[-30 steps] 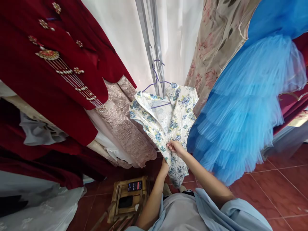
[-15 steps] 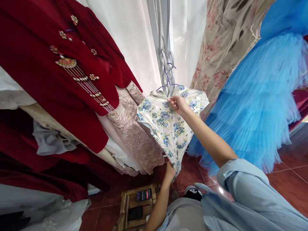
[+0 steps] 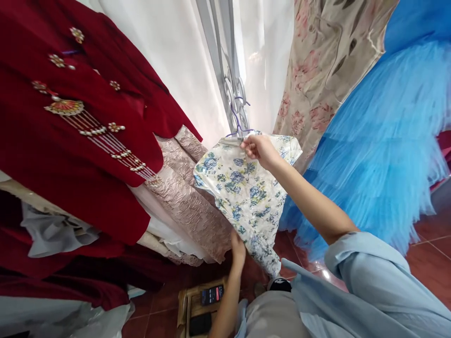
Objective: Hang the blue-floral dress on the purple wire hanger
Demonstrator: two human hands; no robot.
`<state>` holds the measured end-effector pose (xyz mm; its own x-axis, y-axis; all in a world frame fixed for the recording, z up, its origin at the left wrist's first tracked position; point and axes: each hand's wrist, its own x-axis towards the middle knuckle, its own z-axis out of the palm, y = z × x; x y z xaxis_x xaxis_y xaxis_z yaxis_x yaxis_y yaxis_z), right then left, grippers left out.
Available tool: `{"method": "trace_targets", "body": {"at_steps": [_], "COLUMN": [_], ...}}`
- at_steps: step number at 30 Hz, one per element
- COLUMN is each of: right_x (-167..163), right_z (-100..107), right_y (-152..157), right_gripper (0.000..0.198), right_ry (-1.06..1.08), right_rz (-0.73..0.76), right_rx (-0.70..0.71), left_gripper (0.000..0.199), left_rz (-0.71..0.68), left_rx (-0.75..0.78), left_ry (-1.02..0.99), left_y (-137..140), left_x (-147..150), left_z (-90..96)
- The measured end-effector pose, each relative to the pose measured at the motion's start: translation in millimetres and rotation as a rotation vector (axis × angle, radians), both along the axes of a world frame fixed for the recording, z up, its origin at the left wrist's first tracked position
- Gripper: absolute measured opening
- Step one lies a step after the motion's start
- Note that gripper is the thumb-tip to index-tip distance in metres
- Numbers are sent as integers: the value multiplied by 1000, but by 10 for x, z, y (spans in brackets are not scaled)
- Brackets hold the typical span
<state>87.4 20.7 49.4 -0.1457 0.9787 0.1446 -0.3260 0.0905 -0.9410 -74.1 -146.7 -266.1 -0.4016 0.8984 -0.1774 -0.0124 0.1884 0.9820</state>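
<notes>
A white blouse with blue flowers (image 3: pixel 243 188) hangs from a thin purple hanger (image 3: pixel 238 126) on a grey metal stand (image 3: pixel 225 61). My right hand (image 3: pixel 261 149) pinches the blouse at the neckline, just below the hanger, with its fingers closed. Lower down, my left hand (image 3: pixel 238 251) is beside the blouse's left lower edge. Its fingers are blurred and partly hidden, so their grip does not show. The blouse's hem dangles to the right of that hand.
Dark red garments with beaded ornaments (image 3: pixel 116 112) and a pink brocade piece (image 3: pixel 193 206) hang on the left. To the right are a beige floral dress (image 3: pixel 299 94) and a blue tulle dress (image 3: pixel 373 155). A wooden stool (image 3: pixel 183 305) bearing a phone (image 3: pixel 212 295) stands below.
My left hand has shifted up and left, away from the bunched hem, which now hangs looser and to the right. My right hand stays at the neckline. The view has turned slightly.
</notes>
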Motion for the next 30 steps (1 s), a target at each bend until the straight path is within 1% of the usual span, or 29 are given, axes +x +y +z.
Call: {"method": "trace_targets", "body": {"at_steps": [1, 2, 3, 4, 5, 6, 7, 8, 9, 10, 11, 12, 13, 16, 18, 19, 21, 23, 25, 27, 28, 30], "right_x": [27, 50, 67, 80, 88, 94, 99, 107, 117, 130, 144, 158, 169, 159, 111, 80, 22, -7, 0, 19, 23, 5], "right_z": [-41, -88, -136, -180, -216, -243, -259, -265, -262, -253, -239, -225, -212, -231, -350, -462, -802, -1272, -1787, -2240, -2419, -2667], "right_y": [-49, -92, -127, -152, -169, -178, -181, -177, -169, -157, -140, -118, -91, 8, 63, 74, 44, -70, -258, -480, -588, -767], "right_gripper": [13, 15, 16, 18, 19, 20, 22, 23, 23, 24, 25, 25, 26, 27, 28, 28, 28, 28, 30, 34, 36, 37], "right_ry": [-32, -55, -70, -78, -81, -84, -88, -96, -106, -114, -123, -130, -138, -175, -219, -243, -298, -357, -412, -435, -438, -430], "right_rz": [18, 29, 34, 32, 26, 17, 10, 3, -4, -15, -24, -35, -45, -71, -75, -76, -84, -105, -134, -117, -97, -34], "right_rx": [14, 30, 53, 79, 106, 133, 156, 175, 190, 203, 215, 225, 237, 272, 268, 252, 203, 132, 4, -56, -73, -87], "left_gripper": [31, 33, 36, 36, 35, 34, 35, 36, 34, 31, 28, 25, 23, 22, 21, 21, 22, 24, 25, 29, 30, 32], "left_rz": [106, 257, 354, 353, 279, 151, 27, -102, -207, -274, -323, -347, -351, -283, -184, -131, -40, 17, 50, 80, 94, 126], "left_rx": [92, 285, 491, 657, 802, 908, 972, 995, 986, 977, 965, 960, 966, 1021, 1067, 1086, 1111, 1107, 1083, 1063, 1043, 939], "left_ry": [93, 294, 507, 685, 829, 952, 1053, 1147, 1222, 1272, 1309, 1331, 1339, 1274, 1175, 1121, 1019, 937, 886, 808, 708, 378], "left_y": [135, 282, 438, 600, 764, 926, 1082, 1224, 1348, 1450, 1530, 1590, 1631, 1676, 1662, 1648, 1623, 1622, 1659, 1734, 1779, 1865], "left_x": [-98, -182, -244, -275, -274, -243, -187, -117, -42, 30, 91, 138, 171, 218, 237, 240, 204, 65, -198, -543, -720, -1030], "left_z": [206, 469, 783, 1131, 1496, 1855, 2191, 2484, 2724, 2904, 3026, 3096, 3124, 3104, 3113, 3138, 3211, 3262, 3231, 3096, 2996, 2760]}}
